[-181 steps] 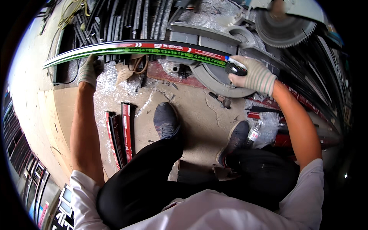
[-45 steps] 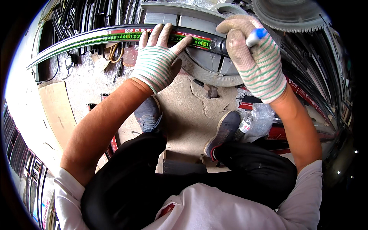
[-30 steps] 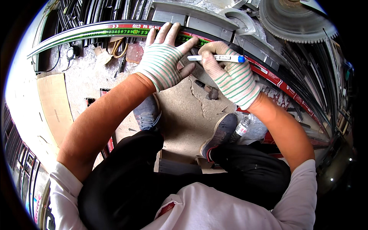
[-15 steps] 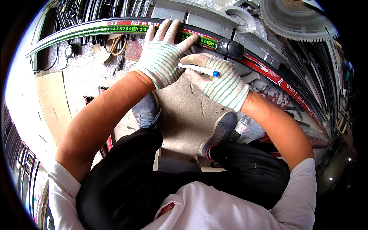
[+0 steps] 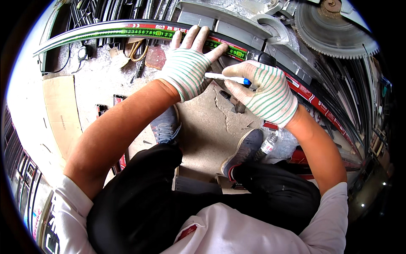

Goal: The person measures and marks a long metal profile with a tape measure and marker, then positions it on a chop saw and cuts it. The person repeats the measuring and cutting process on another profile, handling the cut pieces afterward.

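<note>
At the far left a sheet of cardboard [image 5: 61,114] lies flat on the dusty floor, and above it the long profile strip [image 5: 127,31], dark with green and red printed film, arcs across the top of the view, its bend owing to the lens. The left forearm rises from the lower left and the gloved left hand [image 5: 188,67] lies palm-down with fingers spread, their tips pressing on the strip where it crosses the saw's grey bed [image 5: 237,29]; it clamps nothing, only bears down. Just beside it the gloved right hand [image 5: 266,95] comes in from the right with its wrist bent, thumb and forefinger pinching a white marker [image 5: 226,77] with a blue end; the marker lies almost level, its tip pointing at the left hand's thumb side, and whether it touches glove or strip cannot be told. The strip beneath both hands is partly covered. Farther right the toothed circular blade [image 5: 332,29] is cut off by the rim, and a clear plastic bottle [image 5: 270,144] lies by the shoe.
</note>
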